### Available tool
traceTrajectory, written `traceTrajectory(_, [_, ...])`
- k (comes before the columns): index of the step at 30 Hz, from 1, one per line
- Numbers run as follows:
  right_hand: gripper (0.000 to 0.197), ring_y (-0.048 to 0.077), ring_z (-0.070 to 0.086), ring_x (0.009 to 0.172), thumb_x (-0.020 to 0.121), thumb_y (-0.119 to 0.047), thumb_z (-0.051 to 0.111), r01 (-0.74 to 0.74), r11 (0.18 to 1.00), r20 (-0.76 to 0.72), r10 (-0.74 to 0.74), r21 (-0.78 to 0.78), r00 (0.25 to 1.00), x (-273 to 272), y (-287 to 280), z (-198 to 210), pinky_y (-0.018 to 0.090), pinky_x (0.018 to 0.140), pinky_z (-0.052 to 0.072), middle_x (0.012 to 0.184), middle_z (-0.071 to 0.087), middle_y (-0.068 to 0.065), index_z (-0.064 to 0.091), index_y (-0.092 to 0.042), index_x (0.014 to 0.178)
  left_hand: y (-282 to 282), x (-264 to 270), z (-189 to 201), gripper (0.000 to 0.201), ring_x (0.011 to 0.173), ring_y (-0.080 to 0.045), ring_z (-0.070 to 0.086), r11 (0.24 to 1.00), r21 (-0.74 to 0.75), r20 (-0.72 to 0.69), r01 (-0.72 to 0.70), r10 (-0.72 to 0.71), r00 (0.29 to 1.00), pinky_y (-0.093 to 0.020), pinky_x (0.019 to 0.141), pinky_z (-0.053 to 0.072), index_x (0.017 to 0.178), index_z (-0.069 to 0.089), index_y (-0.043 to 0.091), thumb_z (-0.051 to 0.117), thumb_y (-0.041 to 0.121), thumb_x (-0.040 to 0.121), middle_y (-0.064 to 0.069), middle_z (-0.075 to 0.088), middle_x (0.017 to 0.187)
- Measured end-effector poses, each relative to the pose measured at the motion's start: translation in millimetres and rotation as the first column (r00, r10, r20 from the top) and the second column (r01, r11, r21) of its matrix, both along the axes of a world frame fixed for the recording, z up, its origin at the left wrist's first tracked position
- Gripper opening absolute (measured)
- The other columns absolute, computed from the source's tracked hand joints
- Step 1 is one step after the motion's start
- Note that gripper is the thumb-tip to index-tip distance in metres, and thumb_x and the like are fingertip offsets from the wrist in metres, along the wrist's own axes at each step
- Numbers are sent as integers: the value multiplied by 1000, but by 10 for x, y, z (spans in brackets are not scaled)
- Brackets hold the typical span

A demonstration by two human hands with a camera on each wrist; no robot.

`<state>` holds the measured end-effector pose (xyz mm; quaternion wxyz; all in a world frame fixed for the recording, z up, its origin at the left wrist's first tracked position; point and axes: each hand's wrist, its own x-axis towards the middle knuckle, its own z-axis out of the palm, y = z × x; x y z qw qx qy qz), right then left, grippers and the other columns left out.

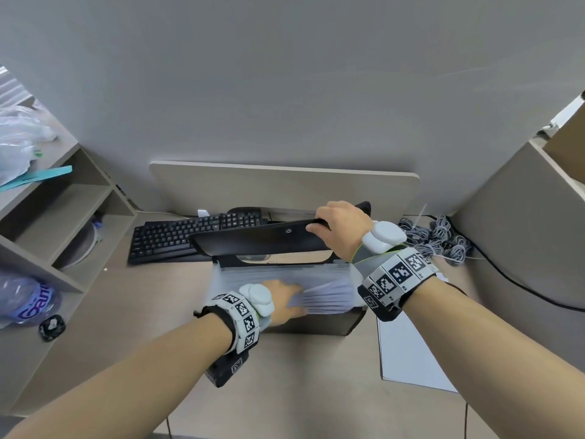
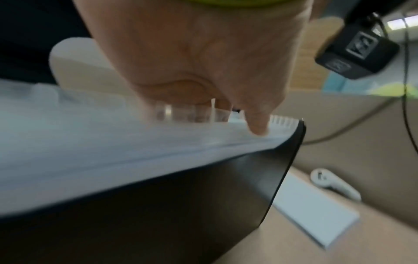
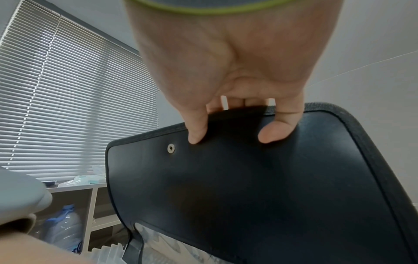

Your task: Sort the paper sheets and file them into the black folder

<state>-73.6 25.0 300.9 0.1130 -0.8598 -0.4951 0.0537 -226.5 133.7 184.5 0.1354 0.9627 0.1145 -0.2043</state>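
The black folder [image 1: 316, 324] stands open on the desk, showing translucent dividers [image 1: 323, 277] and white paper edges. My right hand [image 1: 342, 226] grips the top edge of the flap [image 1: 253, 240] and holds it lifted; in the right wrist view the right hand [image 3: 228, 125] has its thumb and little finger on the flap's [image 3: 248, 187] inner face. My left hand [image 1: 281, 296] reaches into the dividers. In the left wrist view the left hand [image 2: 237, 114] has fingers tucked between dividers [image 2: 113, 142] and the thumb on the front side. More white sheets [image 1: 408, 353] lie flat to the right.
A black keyboard [image 1: 190, 236] lies behind the folder. An open shelf unit [image 1: 63, 201] and a plastic water bottle [image 1: 25, 299] stand at the left. Coiled grey cables [image 1: 437, 236] and a beige cabinet [image 1: 522, 232] are at the right. A small black object [image 1: 52, 326] sits near the bottle.
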Motion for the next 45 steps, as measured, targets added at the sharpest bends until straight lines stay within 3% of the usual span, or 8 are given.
traceTrajectory(7, [35, 25, 52, 96, 96, -44, 47, 14, 999, -19, -14, 31, 1000, 28, 27, -6, 37, 77, 45, 95, 59, 4, 61, -12, 93, 28, 161, 245, 23, 86, -30, 61, 961, 200, -158, 189, -159, 975, -33, 72, 48, 107, 59, 20, 38, 26, 100, -6, 66, 103])
traceTrajectory(13, [35, 25, 52, 94, 96, -44, 46, 13, 999, -19, -13, 30, 1000, 51, 5, -30, 35, 74, 45, 94, 59, 4, 61, -12, 92, -152, 172, -69, 72, 102, -30, 62, 995, -9, -164, 98, -98, 982, -38, 91, 50, 110, 61, 23, 15, 72, 82, -5, 66, 112])
traceTrajectory(19, [35, 25, 53, 93, 96, -44, 47, 15, 999, -34, -14, 41, 999, 74, -30, -70, 38, 76, 47, 94, 59, 5, 61, -12, 92, -204, 260, 114, 43, 95, -32, 60, 990, 74, -182, 123, -108, 977, -32, 73, 41, 115, 54, 24, 27, 53, 99, -10, 64, 107])
traceTrajectory(24, [35, 25, 53, 94, 96, -44, 46, 14, 999, -35, -12, 45, 999, 76, -21, -70, 36, 75, 46, 95, 59, 5, 61, -12, 95, -388, 463, 267, 8, 81, -22, 60, 926, 287, -508, 245, -69, 859, -28, 64, 47, 88, 54, 9, 58, 15, 85, -5, 59, 87])
traceTrajectory(29, [35, 24, 52, 96, 96, -44, 46, 17, 999, -33, -16, 44, 999, 81, 2, -74, 37, 75, 47, 97, 59, 3, 61, -13, 96, -293, 353, 60, 55, 88, -33, 59, 986, 99, -278, 136, -103, 955, -34, 76, 41, 118, 60, 11, 20, 45, 104, -16, 62, 100])
traceTrajectory(33, [34, 24, 52, 96, 95, -44, 47, 24, 999, -39, -22, 45, 999, 99, -10, -107, 38, 76, 47, 95, 59, 3, 61, -13, 94, -309, 408, -102, 43, 88, -26, 54, 994, 26, -292, 111, -98, 951, -35, 87, 44, 109, 52, 21, 23, 51, 101, -9, 64, 115])
traceTrajectory(37, [35, 24, 52, 97, 95, -44, 47, 33, 999, -52, -30, 42, 998, 96, -6, -122, 39, 77, 48, 96, 59, 3, 61, -12, 94, -309, 355, -70, 31, 92, -33, 58, 993, -112, 46, 37, -32, 998, -36, 76, 45, 107, 48, 19, 31, 45, 101, -8, 62, 103])
traceTrajectory(45, [34, 24, 52, 98, 95, -43, 47, 27, 999, -68, -24, 34, 997, 99, -24, -157, 38, 79, 47, 97, 59, 3, 62, -13, 96, -315, 514, 7, 28, 94, -32, 58, 994, -23, -108, 107, -109, 988, -30, 72, 37, 113, 48, 13, 32, 33, 103, -11, 61, 112])
